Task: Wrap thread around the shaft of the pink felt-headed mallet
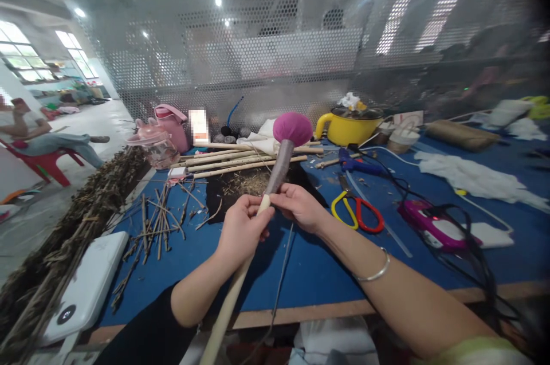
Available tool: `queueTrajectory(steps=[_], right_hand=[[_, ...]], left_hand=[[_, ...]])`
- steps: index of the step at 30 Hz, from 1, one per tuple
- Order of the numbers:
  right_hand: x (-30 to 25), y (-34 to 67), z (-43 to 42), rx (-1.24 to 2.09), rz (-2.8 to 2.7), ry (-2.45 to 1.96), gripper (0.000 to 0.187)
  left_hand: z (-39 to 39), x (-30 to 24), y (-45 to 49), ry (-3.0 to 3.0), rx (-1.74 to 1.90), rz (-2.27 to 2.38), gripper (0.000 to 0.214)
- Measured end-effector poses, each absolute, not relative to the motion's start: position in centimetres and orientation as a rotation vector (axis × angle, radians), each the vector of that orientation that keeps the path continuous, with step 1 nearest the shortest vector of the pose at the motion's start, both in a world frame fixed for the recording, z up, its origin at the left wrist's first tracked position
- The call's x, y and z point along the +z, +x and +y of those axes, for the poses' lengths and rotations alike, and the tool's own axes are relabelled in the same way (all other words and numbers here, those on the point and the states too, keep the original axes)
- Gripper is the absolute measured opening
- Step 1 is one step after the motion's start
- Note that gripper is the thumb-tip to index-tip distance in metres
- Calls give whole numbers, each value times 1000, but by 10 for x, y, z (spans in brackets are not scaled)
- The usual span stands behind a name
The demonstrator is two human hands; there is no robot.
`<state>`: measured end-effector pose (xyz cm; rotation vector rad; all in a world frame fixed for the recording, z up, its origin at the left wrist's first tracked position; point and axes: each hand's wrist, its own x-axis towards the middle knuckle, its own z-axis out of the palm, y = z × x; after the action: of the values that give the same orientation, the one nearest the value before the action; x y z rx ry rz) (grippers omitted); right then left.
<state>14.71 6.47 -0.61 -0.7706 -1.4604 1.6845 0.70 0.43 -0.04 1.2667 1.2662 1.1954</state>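
A pale wooden stick (232,302) slants up from the bottom edge, topped by a round purple cloth-covered head (293,127). Grey wrapping (280,169) covers the stick's upper part below that head. My left hand (243,227) is closed around the bare wood just under the wrapping. At the wrapping's lower end, my right hand (296,204) pinches with thumb and fingers; a thin grey strand (284,267) hangs down from there past the table edge. What lies between the right fingertips is partly hidden.
Scissors (356,210) with yellow and red handles lie right of my hands, near a blue glue gun (361,164). Wooden sticks (240,161), a yellow pot (352,124) and twigs (158,216) lie beyond. A purple device (442,227) trails black cables; a white power bank (86,285) stands left.
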Motion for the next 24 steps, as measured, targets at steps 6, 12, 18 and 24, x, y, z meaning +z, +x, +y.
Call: queueTrajectory(steps=[6, 12, 18, 24], right_hand=[[-2, 153, 68, 1761, -1453, -611, 30], [-4, 150, 64, 1765, -1423, -664, 26], [-12, 137, 61, 1606, -1503, -766, 27], [-1, 141, 63, 1604, -1545, -821, 22]], left_hand=[[3, 13, 5, 1064, 1194, 936, 27], [7, 10, 0, 880, 969, 842, 24], [5, -2, 7, 1016, 1099, 1153, 30], [2, 2, 9, 999, 1196, 1039, 27]])
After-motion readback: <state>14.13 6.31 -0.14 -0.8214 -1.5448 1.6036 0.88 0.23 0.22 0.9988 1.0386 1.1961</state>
